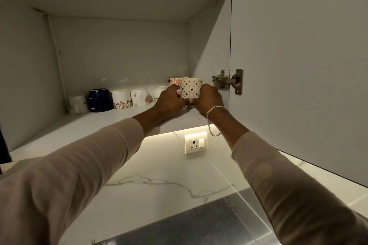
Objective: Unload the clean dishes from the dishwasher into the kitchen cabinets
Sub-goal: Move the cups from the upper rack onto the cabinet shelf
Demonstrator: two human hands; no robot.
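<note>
Cabinet shelf: white, inverted cups in row | marble backsplash, lit, socket beneath | my left hand, right hand both grip patterned cup.

Glossy glazed ceramic cup, matt white cabinet shelf — veined marble backsplash, shiny metal hinge.

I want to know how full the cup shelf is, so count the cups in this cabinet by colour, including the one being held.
Dark blue cup: 1
White cups, some flowered: 4
Red-flowered cup: 1
Bean-patterned cup, held by left hand and right hand: 1
Total: 7
Anything under the hands is hidden.
</note>
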